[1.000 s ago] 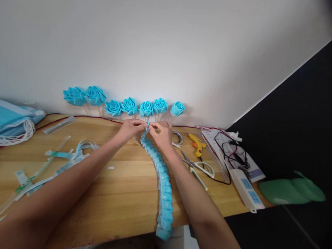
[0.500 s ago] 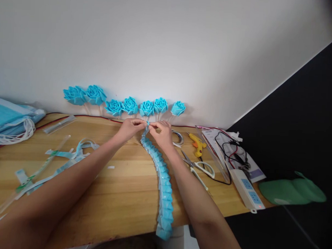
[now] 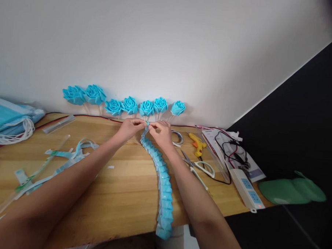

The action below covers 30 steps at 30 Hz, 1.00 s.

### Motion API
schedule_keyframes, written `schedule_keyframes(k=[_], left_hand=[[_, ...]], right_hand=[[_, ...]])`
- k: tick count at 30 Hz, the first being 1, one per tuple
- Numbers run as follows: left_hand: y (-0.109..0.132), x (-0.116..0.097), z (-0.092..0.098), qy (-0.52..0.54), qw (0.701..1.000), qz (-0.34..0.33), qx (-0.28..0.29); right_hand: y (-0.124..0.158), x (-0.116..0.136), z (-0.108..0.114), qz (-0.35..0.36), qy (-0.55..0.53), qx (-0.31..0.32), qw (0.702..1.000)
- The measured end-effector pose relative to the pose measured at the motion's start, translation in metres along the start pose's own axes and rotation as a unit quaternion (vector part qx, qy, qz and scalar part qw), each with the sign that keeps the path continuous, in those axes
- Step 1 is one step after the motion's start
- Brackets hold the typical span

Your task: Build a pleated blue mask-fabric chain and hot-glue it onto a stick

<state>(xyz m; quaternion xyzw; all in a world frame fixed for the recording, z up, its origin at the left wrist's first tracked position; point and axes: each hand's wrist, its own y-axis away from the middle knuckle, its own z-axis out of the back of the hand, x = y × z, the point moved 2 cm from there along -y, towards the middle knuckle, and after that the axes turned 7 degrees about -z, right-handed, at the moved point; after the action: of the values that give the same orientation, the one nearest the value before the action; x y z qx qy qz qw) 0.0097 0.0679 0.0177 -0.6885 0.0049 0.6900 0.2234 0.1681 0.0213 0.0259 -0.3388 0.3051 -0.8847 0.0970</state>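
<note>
Both hands, left [image 3: 130, 128] and right [image 3: 162, 133], close in a pinching grip on the far end of a pleated blue strip [image 3: 163, 183] at frame centre. The soft, zigzag-folded strip curves down the smooth wooden tabletop [image 3: 119, 196] and over its near edge. Ruffled blue roses [image 3: 129, 105] line the white wall above; steel scissors [image 3: 198, 167] lie to the right.

left arm [image 3: 69, 186]: stretched forward from lower left, forearm bare | left hand [image 3: 130, 128]: just left of the far end of the folded blue strip [image 3: 163, 179] — thumb and forefinger pinched on that end | right arm [image 3: 195, 199]: extended along the strip's right side | right hand [image 3: 162, 133]: just right of the same end, fingertips pinched on it — nearly touching the left hand
</note>
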Motion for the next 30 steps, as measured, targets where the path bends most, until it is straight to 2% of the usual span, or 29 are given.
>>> schedule_keyframes(k=[21, 25, 30], left_hand=[[0.001, -0.006, -0.002, 0.016, 1.000, 0.001, 0.025], [0.001, -0.010, -0.001, 0.035, 0.999, 0.001, 0.025], [0.002, -0.014, -0.001, 0.057, 0.998, -0.005, 0.039]], right_hand=[[-0.002, -0.003, 0.002, -0.035, -0.054, 0.034, 0.997], [-0.002, -0.011, 0.004, -0.079, -0.145, 0.051, 0.985], [-0.003, -0.026, 0.005, -0.160, -0.271, 0.037, 0.948]])
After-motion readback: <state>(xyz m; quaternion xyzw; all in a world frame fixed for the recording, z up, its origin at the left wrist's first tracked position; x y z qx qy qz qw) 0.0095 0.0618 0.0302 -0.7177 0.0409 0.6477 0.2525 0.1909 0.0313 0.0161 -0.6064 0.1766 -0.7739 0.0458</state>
